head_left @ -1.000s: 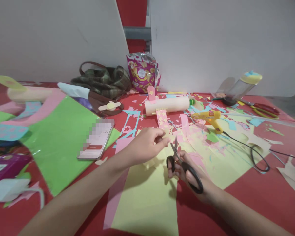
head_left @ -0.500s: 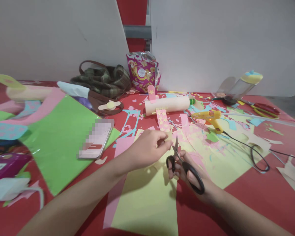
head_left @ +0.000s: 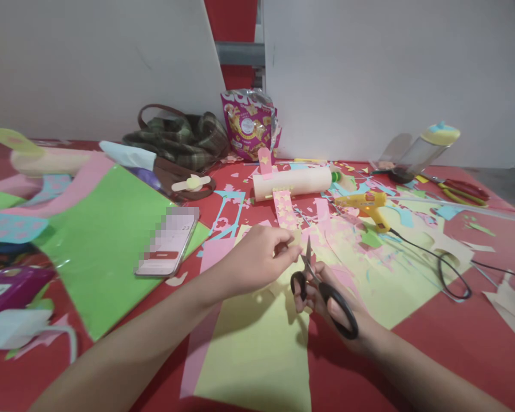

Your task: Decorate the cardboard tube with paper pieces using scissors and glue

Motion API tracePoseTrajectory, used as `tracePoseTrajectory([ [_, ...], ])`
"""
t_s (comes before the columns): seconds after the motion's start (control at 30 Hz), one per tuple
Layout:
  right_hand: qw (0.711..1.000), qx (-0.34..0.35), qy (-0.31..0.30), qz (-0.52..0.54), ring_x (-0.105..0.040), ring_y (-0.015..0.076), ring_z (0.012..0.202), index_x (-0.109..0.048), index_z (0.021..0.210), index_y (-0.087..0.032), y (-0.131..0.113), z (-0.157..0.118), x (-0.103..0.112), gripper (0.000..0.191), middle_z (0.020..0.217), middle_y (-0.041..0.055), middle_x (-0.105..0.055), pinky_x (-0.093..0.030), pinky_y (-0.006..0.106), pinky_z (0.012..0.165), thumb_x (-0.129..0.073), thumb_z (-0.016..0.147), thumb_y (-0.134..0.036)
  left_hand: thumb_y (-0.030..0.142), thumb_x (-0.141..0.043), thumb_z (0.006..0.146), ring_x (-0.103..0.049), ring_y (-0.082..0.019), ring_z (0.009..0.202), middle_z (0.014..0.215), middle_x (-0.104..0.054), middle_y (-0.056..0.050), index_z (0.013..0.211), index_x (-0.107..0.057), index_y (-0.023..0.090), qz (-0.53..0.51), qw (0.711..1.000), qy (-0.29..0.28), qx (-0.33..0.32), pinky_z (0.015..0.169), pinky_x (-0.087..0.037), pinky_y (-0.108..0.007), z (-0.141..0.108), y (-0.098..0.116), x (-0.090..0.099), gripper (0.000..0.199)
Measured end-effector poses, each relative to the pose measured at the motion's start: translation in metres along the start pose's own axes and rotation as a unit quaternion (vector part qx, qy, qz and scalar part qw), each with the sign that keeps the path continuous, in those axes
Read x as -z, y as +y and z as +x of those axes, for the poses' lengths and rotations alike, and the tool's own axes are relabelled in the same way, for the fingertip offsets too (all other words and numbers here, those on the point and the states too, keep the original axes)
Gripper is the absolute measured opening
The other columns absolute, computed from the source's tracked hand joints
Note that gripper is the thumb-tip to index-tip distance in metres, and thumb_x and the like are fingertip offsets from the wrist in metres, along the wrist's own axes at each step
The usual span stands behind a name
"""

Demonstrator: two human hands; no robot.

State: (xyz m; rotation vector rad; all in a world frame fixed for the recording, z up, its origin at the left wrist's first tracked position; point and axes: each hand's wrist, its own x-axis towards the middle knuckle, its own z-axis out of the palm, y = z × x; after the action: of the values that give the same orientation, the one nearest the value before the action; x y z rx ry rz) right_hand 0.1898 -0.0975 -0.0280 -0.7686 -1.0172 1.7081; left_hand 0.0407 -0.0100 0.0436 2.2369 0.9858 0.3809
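Note:
My right hand [head_left: 326, 292] has its thumb and fingers through the black handles of a pair of scissors [head_left: 347, 317]. The blades are slightly parted and point up, close to the fingertips of my left hand [head_left: 266, 257]. Between the thumb and fingers of that left hand a small piece of yellow paper [head_left: 297, 236] is pinched, most of it hidden. Beneath both hands lies a pale yellow sheet of paper [head_left: 257, 355], partly over a pink sheet [head_left: 195, 355]. Beyond them rests a cream paper tube [head_left: 294, 183] with pink star-patterned strips.
A yellow glue gun [head_left: 371, 209] with a black cord lies at right among paper scraps. On the left, a phone [head_left: 171, 246] rests on a green sheet [head_left: 98, 257]. Behind stand a purple snack bag [head_left: 249, 126] and a plaid bag [head_left: 189, 137]. Red-handled pliers [head_left: 463, 191] lie far right.

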Motion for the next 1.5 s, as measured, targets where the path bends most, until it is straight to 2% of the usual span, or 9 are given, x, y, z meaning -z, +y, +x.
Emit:
tracePoseTrajectory([
  [0.3,1.000,-0.011,-0.011,0.003,-0.044,0.0138,0.070,-0.040,0.086,-0.024,-0.0031,0.0002,0.0002,0.035,0.080,0.0008,-0.047,-0.035,0.027,0.065,-0.058,0.067,-0.048,0.031,-0.036,0.079,-0.044,-0.008,0.052,0.055,-0.050,0.003,0.061,-0.051,0.015,0.002,1.000,-0.008,0.011,0.049,-0.026,-0.020,0.0007,-0.0009,0.0012,0.029],
  [0.63,0.999,-0.018,-0.023,0.018,-0.041,0.0118,0.066,-0.039,0.086,-0.024,0.0002,-0.0001,0.0022,0.035,0.077,-0.0004,-0.044,-0.032,0.025,0.060,-0.057,0.069,-0.047,0.026,-0.038,0.075,-0.037,-0.007,0.048,0.049,-0.041,0.003,0.054,-0.043,0.015,0.003,1.000,-0.024,0.019,0.046,-0.023,-0.019,0.0006,-0.0006,0.0044,0.025],
  [1.07,0.999,-0.024,-0.024,0.016,-0.042,0.0101,0.060,-0.037,0.085,-0.023,-0.0033,-0.0002,0.0000,0.033,0.075,-0.0008,-0.045,-0.033,0.023,0.052,-0.055,0.071,-0.046,0.030,-0.037,0.076,-0.030,-0.006,0.048,0.049,-0.033,0.004,0.052,-0.035,0.015,0.017,0.998,-0.053,0.034,0.045,-0.021,-0.019,0.0031,-0.0026,0.0072,0.028],
  [1.5,0.999,-0.035,-0.023,0.013,-0.043,0.0092,0.056,-0.036,0.086,-0.023,-0.0008,-0.0008,0.0011,0.034,0.074,-0.0014,-0.045,-0.034,0.022,0.048,-0.054,0.071,-0.047,0.032,-0.040,0.073,-0.029,-0.007,0.047,0.049,-0.030,0.005,0.050,-0.035,0.016,-0.007,0.997,-0.060,0.048,0.045,-0.021,-0.020,0.0045,-0.0047,0.0089,0.029],
])
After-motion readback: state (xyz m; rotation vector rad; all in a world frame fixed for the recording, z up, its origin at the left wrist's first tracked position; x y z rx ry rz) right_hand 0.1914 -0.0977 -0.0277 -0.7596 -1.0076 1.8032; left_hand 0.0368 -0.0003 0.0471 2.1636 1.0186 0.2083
